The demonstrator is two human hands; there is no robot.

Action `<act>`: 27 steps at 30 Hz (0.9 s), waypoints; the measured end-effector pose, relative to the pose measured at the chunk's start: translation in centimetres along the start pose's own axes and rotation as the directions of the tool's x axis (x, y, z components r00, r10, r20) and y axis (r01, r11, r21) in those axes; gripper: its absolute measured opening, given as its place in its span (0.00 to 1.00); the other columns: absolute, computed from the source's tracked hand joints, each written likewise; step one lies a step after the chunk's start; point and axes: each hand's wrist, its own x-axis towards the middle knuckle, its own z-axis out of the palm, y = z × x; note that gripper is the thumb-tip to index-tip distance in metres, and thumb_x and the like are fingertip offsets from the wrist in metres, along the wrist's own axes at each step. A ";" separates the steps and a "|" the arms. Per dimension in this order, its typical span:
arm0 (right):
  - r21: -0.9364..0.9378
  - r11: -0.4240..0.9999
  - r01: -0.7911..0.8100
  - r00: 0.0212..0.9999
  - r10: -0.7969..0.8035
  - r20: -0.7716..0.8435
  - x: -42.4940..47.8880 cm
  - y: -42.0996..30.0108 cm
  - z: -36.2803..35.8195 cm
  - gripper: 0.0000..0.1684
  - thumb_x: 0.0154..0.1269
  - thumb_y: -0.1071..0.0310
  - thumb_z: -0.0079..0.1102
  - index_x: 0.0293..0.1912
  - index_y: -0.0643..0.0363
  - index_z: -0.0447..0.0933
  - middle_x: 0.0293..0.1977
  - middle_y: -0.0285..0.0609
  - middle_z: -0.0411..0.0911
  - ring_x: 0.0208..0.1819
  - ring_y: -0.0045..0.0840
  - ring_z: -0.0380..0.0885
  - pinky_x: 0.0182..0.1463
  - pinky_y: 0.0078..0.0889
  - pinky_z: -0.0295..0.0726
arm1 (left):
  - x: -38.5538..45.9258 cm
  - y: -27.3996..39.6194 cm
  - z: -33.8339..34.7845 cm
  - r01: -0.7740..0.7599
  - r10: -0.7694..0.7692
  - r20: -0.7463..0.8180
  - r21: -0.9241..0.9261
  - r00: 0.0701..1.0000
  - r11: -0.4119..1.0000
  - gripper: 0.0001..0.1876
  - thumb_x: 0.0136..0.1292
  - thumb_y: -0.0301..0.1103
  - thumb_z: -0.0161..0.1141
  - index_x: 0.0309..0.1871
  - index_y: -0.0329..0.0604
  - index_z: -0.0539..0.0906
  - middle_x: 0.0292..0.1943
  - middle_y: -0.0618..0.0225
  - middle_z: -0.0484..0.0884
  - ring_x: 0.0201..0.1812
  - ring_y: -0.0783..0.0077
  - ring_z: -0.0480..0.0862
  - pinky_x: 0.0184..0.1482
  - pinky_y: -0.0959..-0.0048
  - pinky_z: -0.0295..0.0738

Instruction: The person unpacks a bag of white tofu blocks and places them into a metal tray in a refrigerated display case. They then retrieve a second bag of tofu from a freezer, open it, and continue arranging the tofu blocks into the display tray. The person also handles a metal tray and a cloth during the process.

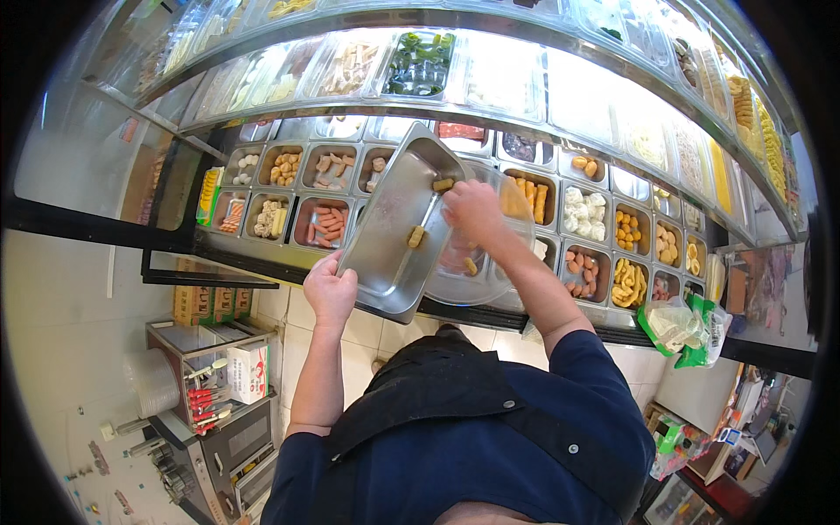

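My left hand (330,289) grips the near-left rim of a deep stainless steel food pan (403,177), tilted above the counter. Inside it lie a short brown food piece (415,236) near the middle and another brown food piece (443,184) at the far-right side. My right hand (474,209) is at the pan's right edge, its fingertips close to that second piece; whether they pinch anything is hidden. Beneath my right hand and forearm sits a round clear plastic bowl (482,292), partly covered by the pan. A similar brown piece (470,266) shows at the bowl.
Steel inserts of food line the counter, including pink sausages (327,226), white balls (584,213) and fried rolls (528,190). Shelves of clear tubs (420,62) overhang the far side. A green-and-white plastic bag (686,328) rests at the right edge. A cabinet (230,440) stands left.
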 end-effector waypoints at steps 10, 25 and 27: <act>0.025 0.976 0.215 0.931 -0.213 0.295 2.0 -3.3 4.2 0.12 0.47 0.65 0.61 0.36 0.52 0.78 0.36 0.39 0.73 0.39 0.35 0.74 0.38 0.36 0.78 | 0.0 -0.5 0.1 0.031 -0.030 0.030 -0.021 0.999 0.999 0.12 0.42 0.27 0.54 0.31 0.35 0.83 0.36 0.56 0.84 0.39 0.61 0.82 0.45 0.71 0.74; 0.169 0.952 -0.257 0.966 0.245 0.087 0.0 2.2 -0.6 0.08 0.48 0.68 0.59 0.33 0.54 0.75 0.34 0.42 0.74 0.37 0.39 0.76 0.38 0.39 0.76 | -1.1 -3.0 -1.2 0.197 -0.194 0.032 -0.142 0.980 0.970 0.13 0.44 0.26 0.54 0.34 0.36 0.84 0.35 0.60 0.84 0.37 0.68 0.82 0.44 0.73 0.74; 0.165 0.951 -0.260 0.966 0.254 0.053 -2.0 5.5 1.3 0.09 0.48 0.64 0.61 0.33 0.54 0.75 0.33 0.42 0.74 0.38 0.39 0.75 0.39 0.39 0.75 | -1.0 -3.1 -2.0 0.303 -0.302 0.028 -0.142 0.953 0.942 0.13 0.45 0.25 0.54 0.35 0.36 0.84 0.32 0.63 0.84 0.34 0.73 0.82 0.42 0.76 0.73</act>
